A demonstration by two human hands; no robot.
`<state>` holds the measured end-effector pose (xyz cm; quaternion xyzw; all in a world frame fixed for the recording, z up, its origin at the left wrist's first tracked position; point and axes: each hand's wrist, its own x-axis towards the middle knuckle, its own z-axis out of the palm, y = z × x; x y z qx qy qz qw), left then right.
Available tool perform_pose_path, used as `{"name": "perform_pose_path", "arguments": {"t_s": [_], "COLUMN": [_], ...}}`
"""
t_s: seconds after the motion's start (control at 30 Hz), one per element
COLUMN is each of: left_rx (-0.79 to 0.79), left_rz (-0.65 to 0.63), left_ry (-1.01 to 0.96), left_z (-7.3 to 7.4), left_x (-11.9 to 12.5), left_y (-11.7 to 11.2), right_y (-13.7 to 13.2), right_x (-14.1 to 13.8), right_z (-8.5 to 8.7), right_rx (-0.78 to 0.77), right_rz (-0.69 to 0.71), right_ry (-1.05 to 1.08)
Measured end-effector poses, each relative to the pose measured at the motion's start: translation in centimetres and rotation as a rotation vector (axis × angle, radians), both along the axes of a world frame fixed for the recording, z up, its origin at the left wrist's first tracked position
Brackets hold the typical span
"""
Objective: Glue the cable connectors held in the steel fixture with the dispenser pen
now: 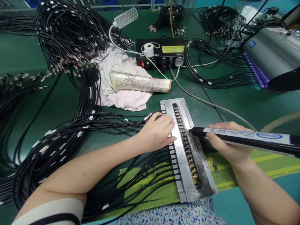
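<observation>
A long metal jig (185, 187) lies at the table's front edge, with a row of small cable ends (185, 142) in its slot. Black cables (154, 170) enter along its left side. Across that left side rests my left hand (159, 129), fingers curled and thumb pressed on the metal bar; cables pass beneath it. My right hand (231, 140) is closed around a black-and-white marker pen (243, 137). The pen's tip points left, at the slot's right edge, by the cable ends; whether it touches them I cannot tell.
Behind the jig, a wrapped roll (140, 82) lies on a cloth (126, 100). Further back stand a black control box (161, 57) and a lamp (126, 18). Cable bundles (70, 34) fill the left side. A grey machine (276, 56) with purple light stands back right. A hose (211, 101) crosses the table.
</observation>
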<state>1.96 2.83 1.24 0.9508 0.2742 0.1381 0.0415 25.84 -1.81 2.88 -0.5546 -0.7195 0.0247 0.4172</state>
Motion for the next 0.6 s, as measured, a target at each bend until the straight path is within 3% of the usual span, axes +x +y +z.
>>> {"name": "perform_pose_path", "arguments": {"t_s": [0.6], "left_rx": [0.006], "left_rz": [-0.013], "left_ry": [-0.008], "left_z": [-0.13], "left_x": [-0.12], "left_y": [0.06], "right_y": [-0.05], "right_x": [-0.15], "right_z": [0.54], "right_rx": [-0.048], "right_rz": [0.017], "right_ry": [0.009]}}
